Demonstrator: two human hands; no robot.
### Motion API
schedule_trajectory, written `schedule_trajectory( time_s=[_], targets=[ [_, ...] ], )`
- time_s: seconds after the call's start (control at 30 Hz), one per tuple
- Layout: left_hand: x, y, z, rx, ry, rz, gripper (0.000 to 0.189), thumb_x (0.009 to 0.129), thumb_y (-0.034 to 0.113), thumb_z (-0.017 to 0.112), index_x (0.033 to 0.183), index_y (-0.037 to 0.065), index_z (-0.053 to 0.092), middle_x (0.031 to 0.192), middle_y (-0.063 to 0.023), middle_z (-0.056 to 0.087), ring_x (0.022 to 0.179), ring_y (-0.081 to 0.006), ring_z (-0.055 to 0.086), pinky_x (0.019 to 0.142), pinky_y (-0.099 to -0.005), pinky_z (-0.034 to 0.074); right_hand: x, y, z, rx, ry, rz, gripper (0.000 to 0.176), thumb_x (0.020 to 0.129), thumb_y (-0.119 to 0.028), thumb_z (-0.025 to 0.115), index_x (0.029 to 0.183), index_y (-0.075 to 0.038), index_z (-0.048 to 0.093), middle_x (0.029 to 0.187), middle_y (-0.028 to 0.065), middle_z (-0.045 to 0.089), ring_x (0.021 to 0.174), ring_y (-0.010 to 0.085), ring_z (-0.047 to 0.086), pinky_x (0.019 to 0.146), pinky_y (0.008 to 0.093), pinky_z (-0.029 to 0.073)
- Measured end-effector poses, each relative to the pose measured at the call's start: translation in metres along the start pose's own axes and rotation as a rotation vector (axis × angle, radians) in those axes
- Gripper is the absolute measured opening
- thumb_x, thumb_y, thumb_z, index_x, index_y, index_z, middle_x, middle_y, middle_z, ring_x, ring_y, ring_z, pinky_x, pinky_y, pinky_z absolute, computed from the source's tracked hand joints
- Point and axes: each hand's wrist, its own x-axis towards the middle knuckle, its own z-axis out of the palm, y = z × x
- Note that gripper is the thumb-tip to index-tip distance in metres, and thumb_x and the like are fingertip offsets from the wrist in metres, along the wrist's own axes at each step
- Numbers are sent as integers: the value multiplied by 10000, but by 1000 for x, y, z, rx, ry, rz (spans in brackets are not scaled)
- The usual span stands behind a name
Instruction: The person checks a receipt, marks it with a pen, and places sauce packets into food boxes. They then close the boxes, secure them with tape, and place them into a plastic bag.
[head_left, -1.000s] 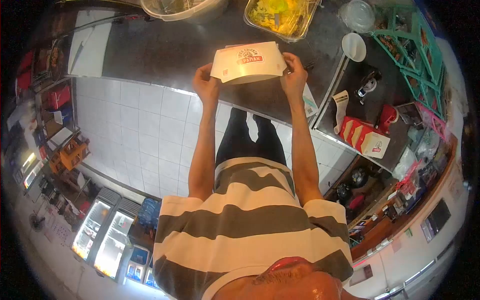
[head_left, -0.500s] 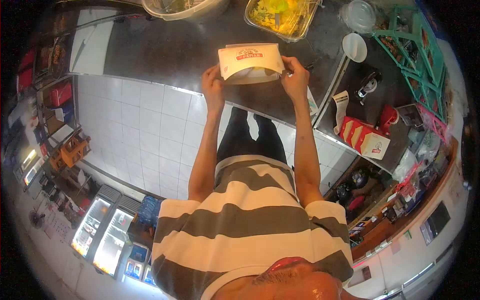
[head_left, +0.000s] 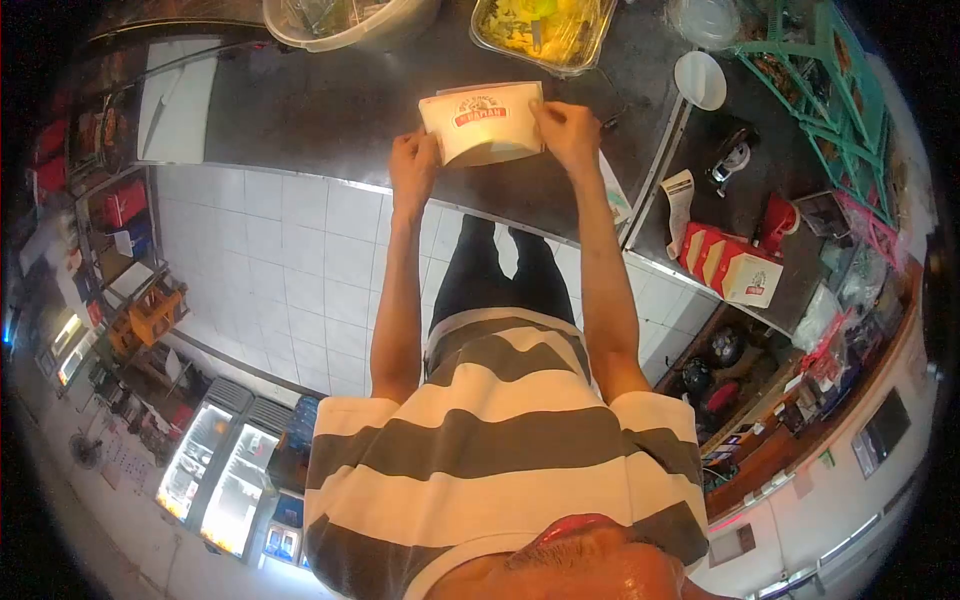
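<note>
A pale printed carton (head_left: pixel 482 120) with a red logo is held above the dark counter (head_left: pixel 300 110) near its front edge. My left hand (head_left: pixel 413 165) grips the carton's left end, fingers closed on it. On the opposite end, my right hand (head_left: pixel 568 136) pinches the carton's edge. Beyond the carton stands a clear tray of yellow and green food (head_left: pixel 541 32). The carton's inside is mostly hidden.
A plastic tub (head_left: pixel 345 28) sits at the back left, near a white board (head_left: pixel 178 100). On the right are a white bowl (head_left: pixel 700 81), a teal crate (head_left: pixel 820 80), red-and-white cartons (head_left: pixel 735 265) and a paper strip (head_left: pixel 678 205).
Both hands and the carton have shifted slightly left in view. The carton's printed face is turned more toward the camera, and my right hand now covers its right edge more.
</note>
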Motion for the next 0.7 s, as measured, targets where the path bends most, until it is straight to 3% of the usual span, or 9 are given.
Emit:
schedule_trajectory(
  time_s=[0.1,0.2,0.27,0.37,0.47,0.57,0.6,0.67,0.7],
  targets=[
    [10,-12,-5,157,-184,-51,463,932,360,532,956,-65,715,1066,-252,624,1012,-332,592,889,-412,461,5,24,14,-30,86,-161,359,876,-359,676,837,-6,721,723,183,689,680,354,687,659,431,520],
    [6,-3,9,186,-13,-93,488,960,389,514,957,-56,713,1103,-273,600,1002,-354,586,880,-430,458,10,35,28,-53,136,-297,335,891,-309,666,780,7,676,706,205,654,718,411,652,683,465,503],
    [3,-6,16,390,148,205,516,1022,377,507,881,-82,696,996,-239,617,847,-312,593,754,-407,473,8,44,38,-57,170,-343,317,901,-278,655,770,11,655,710,212,640,759,428,638,709,476,495],
    [2,-20,18,393,67,146,486,1026,392,481,1025,-37,709,1025,-248,569,941,-372,575,844,-460,461,15,46,41,-50,154,-303,264,922,-227,624,821,14,661,790,233,639,871,419,624,786,484,486],
    [3,0,16,340,105,199,419,1026,334,499,1075,-35,693,995,-239,558,935,-372,575,829,-462,467,12,41,40,-62,86,-251,228,933,-206,610,953,6,690,880,236,629,913,407,607,822,481,480],
    [8,-24,18,224,76,229,369,1011,301,532,1168,-2,672,1035,-244,564,957,-373,582,841,-461,475,8,42,49,-94,218,-318,282,950,-202,598,1126,2,682,981,245,624,919,413,601,836,489,474],
    [16,-19,17,218,91,241,369,1011,301,532,1168,-2,672,1035,-244,564,957,-373,582,841,-461,475,10,37,42,-144,149,-282,334,955,-200,592,1223,-8,641,1093,260,602,1003,416,586,891,485,464],
    [11,-11,10,467,140,416,374,1002,287,573,1192,-22,664,1121,-221,557,953,-324,582,845,-413,485,-4,31,34,-197,68,-229,403,960,-198,587,1321,-18,599,1205,275,580,1087,419,571,946,481,455],
    [15,-3,10,591,182,492,491,994,278,569,1396,0,528,1338,-233,518,1196,-365,543,997,-466,444,-1,22,31,-276,161,-436,458,963,-217,586,1376,-24,549,1311,283,520,1196,420,513,1019,481,416]
  ],
)
